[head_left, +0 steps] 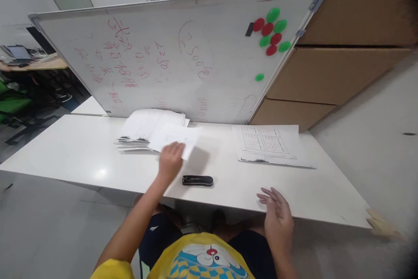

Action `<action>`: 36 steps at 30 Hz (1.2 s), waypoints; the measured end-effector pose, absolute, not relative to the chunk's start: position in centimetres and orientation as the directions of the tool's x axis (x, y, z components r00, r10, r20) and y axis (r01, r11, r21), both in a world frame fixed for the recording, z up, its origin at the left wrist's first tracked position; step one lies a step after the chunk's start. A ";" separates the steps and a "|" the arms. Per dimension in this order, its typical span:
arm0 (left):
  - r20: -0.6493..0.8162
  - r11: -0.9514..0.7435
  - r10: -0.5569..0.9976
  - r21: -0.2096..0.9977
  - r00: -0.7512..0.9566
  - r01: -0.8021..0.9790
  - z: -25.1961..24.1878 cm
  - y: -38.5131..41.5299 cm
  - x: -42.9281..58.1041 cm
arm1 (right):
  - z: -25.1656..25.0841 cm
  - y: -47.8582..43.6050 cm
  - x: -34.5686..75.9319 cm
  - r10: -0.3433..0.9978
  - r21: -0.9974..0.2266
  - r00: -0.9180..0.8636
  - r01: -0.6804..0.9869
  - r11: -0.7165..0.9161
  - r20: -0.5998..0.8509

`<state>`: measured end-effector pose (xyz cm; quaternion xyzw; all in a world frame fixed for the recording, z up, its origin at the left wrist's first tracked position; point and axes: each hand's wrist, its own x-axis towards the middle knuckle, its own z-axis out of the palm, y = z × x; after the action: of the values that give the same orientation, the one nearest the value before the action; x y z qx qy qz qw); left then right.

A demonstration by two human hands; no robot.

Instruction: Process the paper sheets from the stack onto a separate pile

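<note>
My left hand (pixel 171 160) is closed on the near edge of a white sheet of paper (pixel 175 136), which tilts above the table beside a thick stack of papers (pixel 148 123). Printing on the held sheet is too faint to read. My right hand (pixel 277 213) hangs over the table's front edge, fingers apart and nothing in them. Between the two hands a black stapler (pixel 197 180) lies on the tabletop. Farther right rests a smaller pile of printed sheets (pixel 269 145) with boxed tables on the top page.
A whiteboard (pixel 225 65) with red writing leans behind the white table (pixel 98 152). Red and green magnets (pixel 267 29) cluster at its upper right. Cardboard boxes (pixel 307 74) are stacked on the right. A green chair (pixel 15 98) and a laptop (pixel 18 53) appear far left.
</note>
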<state>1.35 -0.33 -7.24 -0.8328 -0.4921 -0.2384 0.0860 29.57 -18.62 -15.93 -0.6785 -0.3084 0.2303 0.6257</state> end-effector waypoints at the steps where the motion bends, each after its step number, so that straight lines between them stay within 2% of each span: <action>1: 0.479 -0.576 0.739 0.081 0.475 0.814 -7.7 -2.6 3.1 | -15.0 -18.5 28.3 0.748 -0.999 0.663 0.048 -0.005 0.029; 3: 0.484 -0.732 0.621 0.077 0.617 0.677 -9.0 -7.3 6.6 | -13.4 -17.9 26.0 0.835 -0.987 0.545 -0.163 0.018 -0.074; 5: 0.469 -0.824 0.534 0.101 0.704 0.557 -10.1 -11.2 9.5 | -12.5 -17.2 24.4 0.872 -0.945 0.451 -0.325 -0.036 -0.188; 8: 0.394 -0.905 0.422 0.134 0.817 0.403 -10.8 -12.4 10.8 | -12.9 -16.7 24.1 0.827 -0.920 0.482 -0.378 -0.101 -0.289; 10: 0.359 -0.907 0.418 0.119 0.835 0.403 -10.4 -9.3 8.9 | -14.0 -17.0 25.5 0.788 -0.920 0.519 -0.365 -0.146 -0.331; 12: 0.396 -0.788 0.589 0.086 0.705 0.610 -9.5 -3.9 5.4 | -15.3 -17.6 27.7 0.763 -0.913 0.521 -0.340 -0.225 -0.383; 14: 0.395 -0.555 0.778 0.068 0.489 0.829 -8.7 1.9 1.0 | -16.3 -18.5 30.2 0.759 -0.912 0.511 -0.293 -0.288 -0.404; 16: 0.381 -0.501 0.816 0.089 0.435 0.861 -8.2 6.5 -3.0 | -17.0 -19.3 32.5 0.762 -0.923 0.523 -0.170 -0.344 -0.380; 18: 0.325 -0.566 0.801 0.142 0.502 0.812 -8.4 8.9 -5.9 | -17.2 -19.9 34.3 0.757 -0.907 0.570 0.049 -0.418 -0.318; 21: 0.346 -0.655 0.739 0.167 0.578 0.737 -9.0 8.8 -7.8 | -17.1 -20.3 35.6 0.785 -0.823 0.585 0.333 -0.460 -0.203; 26: 0.428 -0.625 0.748 0.196 0.508 0.755 -8.4 6.6 -7.4 | -16.2 -20.4 36.3 0.859 -0.803 0.493 0.453 -0.388 -0.138; 28: 0.496 -0.566 0.763 0.206 0.414 0.798 -7.6 6.1 -7.0 | -15.9 -20.4 36.6 0.863 -0.812 0.481 0.434 -0.390 -0.157; 31: 0.610 -0.550 0.716 0.194 0.339 0.813 -6.8 4.8 -5.0 | -15.6 -20.5 36.9 0.830 -0.854 0.518 0.319 -0.412 -0.207; 33: 0.646 -0.606 0.663 0.166 0.378 0.778 -6.9 2.6 -1.9 | -15.7 -20.6 36.6 0.800 -0.895 0.554 0.202 -0.397 -0.230; 36: 0.591 -0.767 0.574 0.146 0.567 0.624 -8.3 -3.3 5.3 | -16.1 -20.6 35.3 0.761 -0.929 0.576 0.010 -0.371 -0.298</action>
<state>5.29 -3.35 -8.30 -0.8844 -0.3387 -0.3187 0.0396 35.28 -20.61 -16.08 -0.7361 -0.2620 0.3787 0.4960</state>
